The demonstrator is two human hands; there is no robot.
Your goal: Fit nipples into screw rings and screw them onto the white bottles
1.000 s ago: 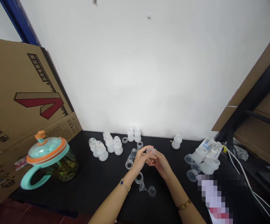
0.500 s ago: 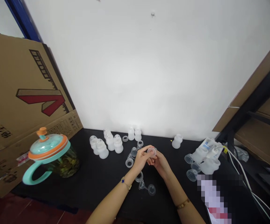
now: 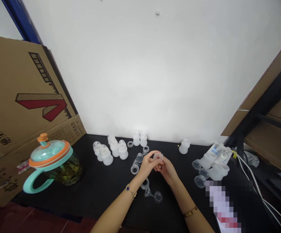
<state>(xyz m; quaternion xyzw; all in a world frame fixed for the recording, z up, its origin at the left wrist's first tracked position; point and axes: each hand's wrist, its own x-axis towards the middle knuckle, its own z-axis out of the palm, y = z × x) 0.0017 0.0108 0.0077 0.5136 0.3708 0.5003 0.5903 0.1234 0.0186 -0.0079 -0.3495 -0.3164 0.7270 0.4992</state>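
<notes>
Between my two hands is a clear ring-shaped bottle collar [image 3: 158, 157], its round opening facing me. My left hand [image 3: 148, 164] pinches it from the left with thumb and fingers. From the right, my right hand [image 3: 166, 167] grips the same collar, its curled fingers partly hidden behind it. On the table just left of my hands lie loose pieces: a collar ring [image 3: 134, 169] and a clear nipple [image 3: 139, 158]. Below my wrists are another ring [image 3: 145, 183], a small funnel-shaped nipple [image 3: 148, 192] and a clear round cap [image 3: 158, 197].
Several capped white bottles [image 3: 106, 155] stand at left, and two uncapped ones [image 3: 136, 139] by the wall. A lone bottle [image 3: 184, 146] stands right of centre. Further right are bottles [image 3: 218, 171], clear caps [image 3: 200, 181] and white cables [image 3: 249, 171]. A teal-lidded jug [image 3: 67, 171] stands left, beside cardboard [image 3: 33, 74].
My left thumb has drawn back from across the collar's opening, which now shows open. Both hands stay in nearly the same place.
</notes>
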